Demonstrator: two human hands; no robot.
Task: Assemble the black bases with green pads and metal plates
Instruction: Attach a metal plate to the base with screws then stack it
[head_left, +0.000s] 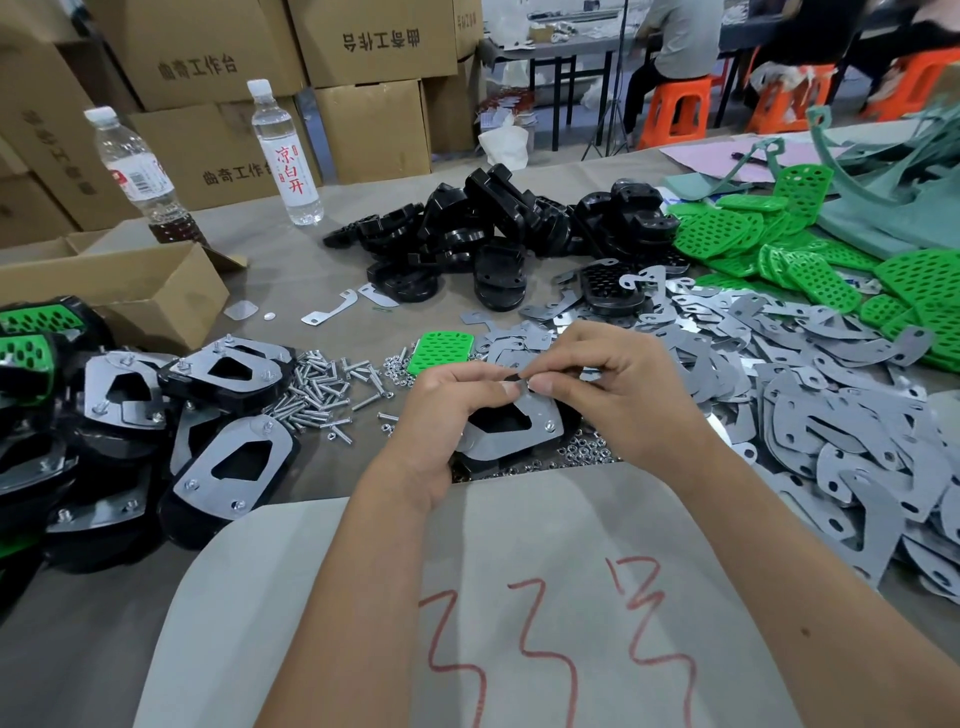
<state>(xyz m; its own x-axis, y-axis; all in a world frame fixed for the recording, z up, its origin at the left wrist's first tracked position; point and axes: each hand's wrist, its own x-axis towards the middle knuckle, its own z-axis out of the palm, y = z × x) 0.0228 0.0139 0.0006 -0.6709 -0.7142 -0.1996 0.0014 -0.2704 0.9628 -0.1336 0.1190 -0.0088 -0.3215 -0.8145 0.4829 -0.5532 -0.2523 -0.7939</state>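
Both hands work over one half-built base (511, 434) at the bench (270, 234) edge, metal plate (535, 415) facing up on it. Left hand (457, 410) grips the base's left side, fingers curled round it, thumb and forefinger up at the top corner. Right hand (618, 384) pinches something tiny at that same corner, fingertips together on it; likely a nut or screw, too small to tell.

Judgement: fastening step at the top corner hole. Do it well by keeping the base clamped steady, the fastener square to the hole, and starting the thread by fingertip before tightening.

Relative to the base: screws (327, 387) just left, nuts (587, 452) touching its right side, one green pad (440, 351) just behind, loose plates (810, 395) piled right, bare black bases (498, 228) heaped well behind, green pads (779, 244) back right, finished units (228, 415) stacked left.

Writing: boxes (374, 47) behind read 曲奇工作台. Water bottle (283, 150) label reads 凉白开 in red. Red scrawl (561, 649) on the cloth nearest the person, not legible.
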